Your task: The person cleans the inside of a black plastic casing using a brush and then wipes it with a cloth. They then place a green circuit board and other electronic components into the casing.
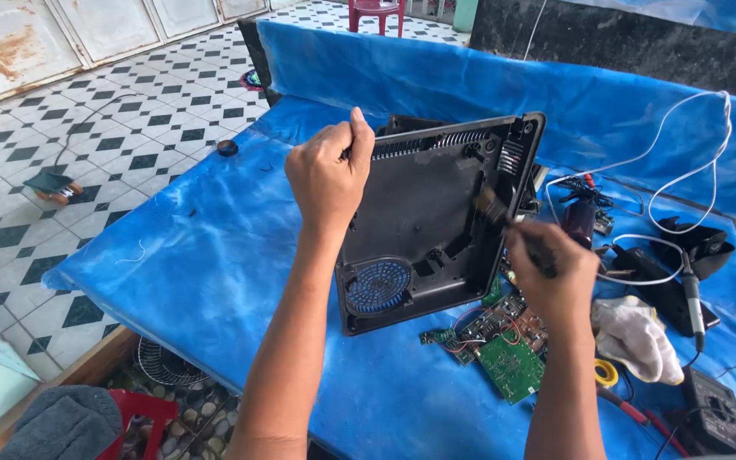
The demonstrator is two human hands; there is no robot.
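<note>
We have a black plastic housing [436,213] tipped up on its near edge on the blue tarp [198,255] that covers the table. Its hollow inside faces us: moulded ribs and screw posts, a row of vent slots along the far top edge, and a round grille [378,285] in the near left corner through which the blue shows. The shell is square with rounded corners, and it looks dusty and dull.

Our left hand [327,175] is closed over the top left corner of the housing and holds it tilted up. Our right hand [551,273] is at the housing's right edge, fingers wrapped around the handle of a small brush [494,209] whose bristles touch the inner wall near the middle right.

Just near and right of the housing, green circuit boards [504,341] lie flat on the tarp, with a white cloth [636,336] beside them. Farther right a soldering iron [692,298] rests with its white cable [683,145] looping to the far side, and a black meter [713,409] sits at the near right corner.
</note>
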